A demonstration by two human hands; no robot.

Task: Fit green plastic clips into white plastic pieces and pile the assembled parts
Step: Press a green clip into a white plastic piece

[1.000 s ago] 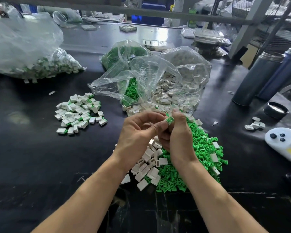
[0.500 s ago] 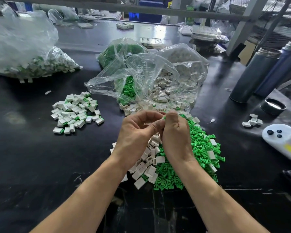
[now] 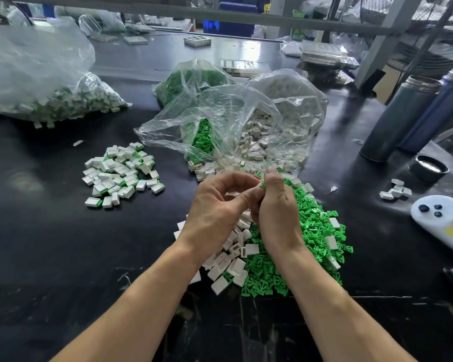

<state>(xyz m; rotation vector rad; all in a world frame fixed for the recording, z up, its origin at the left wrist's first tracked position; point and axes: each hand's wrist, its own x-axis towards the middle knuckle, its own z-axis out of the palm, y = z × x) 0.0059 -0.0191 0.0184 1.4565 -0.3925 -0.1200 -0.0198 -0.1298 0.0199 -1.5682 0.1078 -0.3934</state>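
While loose white pieces (image 3: 233,259) and bright green clips (image 3: 311,231) are lying heaped beneath them, the left hand (image 3: 217,210) and right hand (image 3: 277,212) are pinching one small part (image 3: 261,184) together; beyond, one assembled pile (image 3: 120,176) is sitting before three clear bags (image 3: 246,121).

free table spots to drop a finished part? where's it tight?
Bare black table lies left of the left hand, in front of the assembled pile. Another bare patch sits between the green clips and the white handheld device. Crowded: under both hands, right hand included, and back toward the open bags.
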